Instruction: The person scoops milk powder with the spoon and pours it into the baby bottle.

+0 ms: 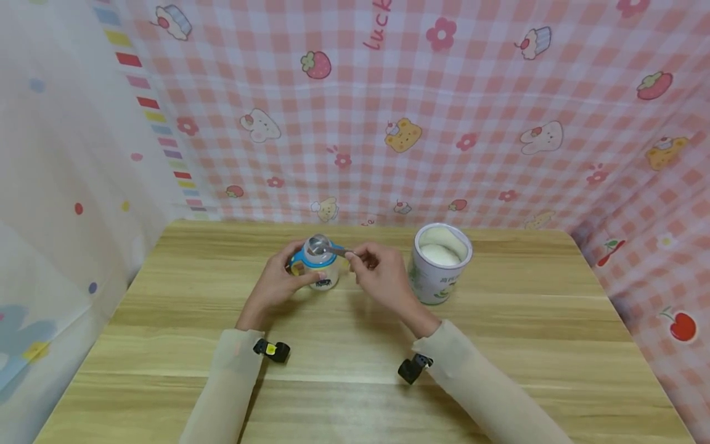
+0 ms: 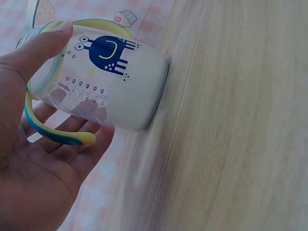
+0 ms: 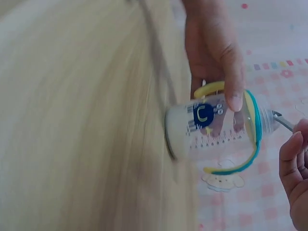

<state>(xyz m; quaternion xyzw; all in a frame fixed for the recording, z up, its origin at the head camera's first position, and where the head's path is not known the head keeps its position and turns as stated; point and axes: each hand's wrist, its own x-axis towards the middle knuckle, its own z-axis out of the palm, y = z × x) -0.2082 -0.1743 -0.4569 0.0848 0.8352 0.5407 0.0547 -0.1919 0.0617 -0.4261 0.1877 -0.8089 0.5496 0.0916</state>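
A clear baby bottle (image 1: 323, 279) with a blue and yellow handle ring stands on the table, white contents at its bottom. My left hand (image 1: 275, 280) grips it from the left; in the left wrist view the thumb of that hand (image 2: 38, 159) lies on the bottle (image 2: 139, 86) and its fingers curl behind. My right hand (image 1: 384, 275) pinches the handle of a metal spoon (image 1: 338, 251), whose bowl is over the bottle's mouth. The right wrist view shows the spoon (image 3: 284, 121) at the mouth of the bottle (image 3: 180, 130).
To the right of my right hand stands an uncovered white can (image 1: 435, 279) of white powder, close to that hand. A pink checked cloth (image 1: 360, 179) hangs behind the wooden table (image 1: 333, 394). A pale curtain (image 1: 72, 154) hangs on the left.
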